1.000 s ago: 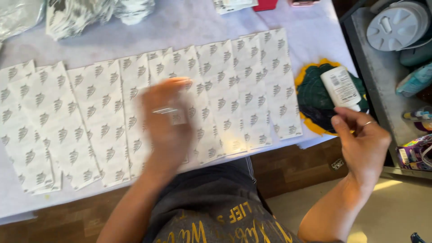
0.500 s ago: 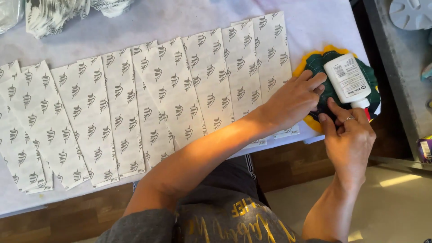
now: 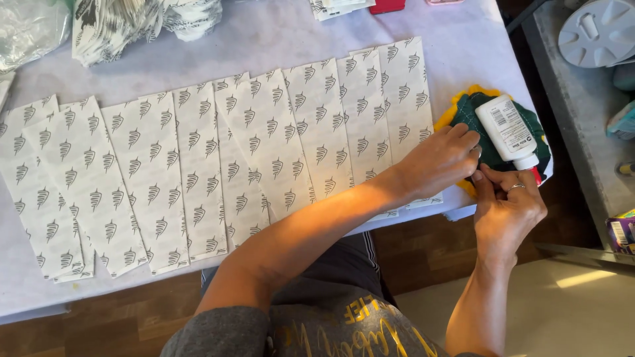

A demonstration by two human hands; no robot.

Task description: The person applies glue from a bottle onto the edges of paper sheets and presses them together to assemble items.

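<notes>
At the worktop's (image 3: 278, 39) right edge, the glue bottle (image 3: 506, 130) slants nozzle-down between both hands: left hand (image 3: 440, 160) fingers rest half-curled beside it, right hand (image 3: 508, 208) fingers pinch narrowly below its cap.

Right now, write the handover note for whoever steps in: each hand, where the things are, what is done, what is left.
Left hand: reached across to the table's right end, fingers on the dark green cloth piece with the yellow edge.
Right hand: just below it at the table edge, fingertips pinched together by the tip of the white glue bottle; whether they hold anything is too small to tell.
Bottle: lying on the green cloth, tip toward the person.
Done: a row of white printed paper strips laid out, overlapping, across the white table cover.
Left: no glue is visible on the strips; more printed pieces are heaped at the top left.
</notes>
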